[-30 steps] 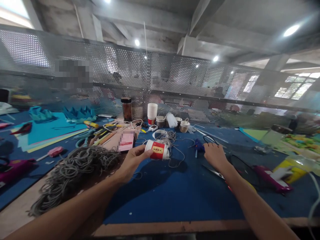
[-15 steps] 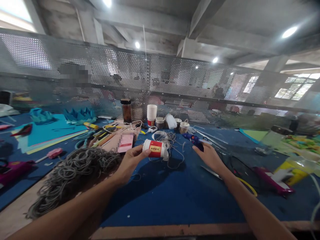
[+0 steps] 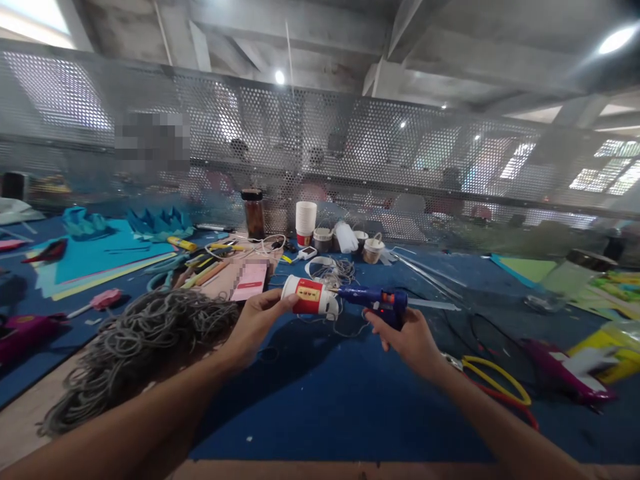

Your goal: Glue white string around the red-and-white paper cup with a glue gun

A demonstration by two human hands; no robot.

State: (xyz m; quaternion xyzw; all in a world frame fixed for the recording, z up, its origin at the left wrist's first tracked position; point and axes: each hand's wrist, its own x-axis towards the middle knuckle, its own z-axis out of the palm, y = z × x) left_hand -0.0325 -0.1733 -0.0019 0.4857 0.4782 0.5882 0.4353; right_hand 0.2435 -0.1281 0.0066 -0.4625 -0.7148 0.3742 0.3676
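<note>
My left hand (image 3: 267, 313) grips a red and white paper cup (image 3: 306, 297) that lies on its side in the air, its open-looking end pointing right. A bit of cord hangs at that right end. My right hand (image 3: 403, 337) is wrapped round the handle of a blue hot glue gun (image 3: 373, 298), with a pale glue stick (image 3: 433, 305) jutting from its back. The gun's nozzle points left and meets or nearly meets the cup's right end; whether they touch I cannot tell. Behind the cup lies a loose tangle of thin grey cord (image 3: 337, 270).
A heap of grey cord (image 3: 150, 333) spreads at the left beside a phone (image 3: 250, 280). Stacked paper cups (image 3: 305, 223), a dark jar (image 3: 253, 213) and small tubs (image 3: 373, 249) stand at the back. Yellow-handled pliers (image 3: 497, 380) and a purple glue gun (image 3: 570, 373) lie right.
My right hand has brought the blue glue gun left and up to the cup's end, turning its nozzle toward the cup. My left hand still holds the cup in nearly the same place.
</note>
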